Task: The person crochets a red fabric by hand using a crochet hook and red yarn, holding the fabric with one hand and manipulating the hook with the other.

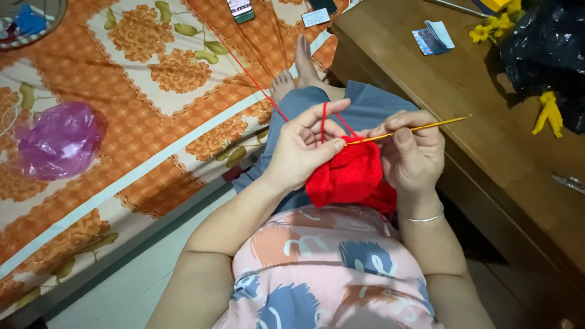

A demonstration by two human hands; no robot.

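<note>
Red yarn [268, 97] runs taut from somewhere beyond my feet, up over my left forefinger and down to the red crochet piece [350, 176] that lies between my two hands, above my lap. My left hand [301, 152] pinches the top edge of the piece between thumb and middle fingers, forefinger raised to carry the strand. My right hand [411, 152] is closed round the golden crochet hook [414, 128], thumb and forefinger pressing on its shaft, the tip pointing left at the working edge beside my left thumb.

To work this stitch well, I judge the strand should stay evenly tensioned over the raised finger, with the pinch close below the hook tip so the loop opens cleanly.

To the right of my right hand stands a wooden counter [475, 103], its edge near the hook's tail, so a wide swing could knock it. On it lie folded papers [432, 36], yellow flowers [493, 27] and a black bag [548, 49]. Far left of my left hand, on the orange flowered bed [152, 122], sits a purple plastic bag [58, 140]; a phone [241, 9] lies beyond.
</note>
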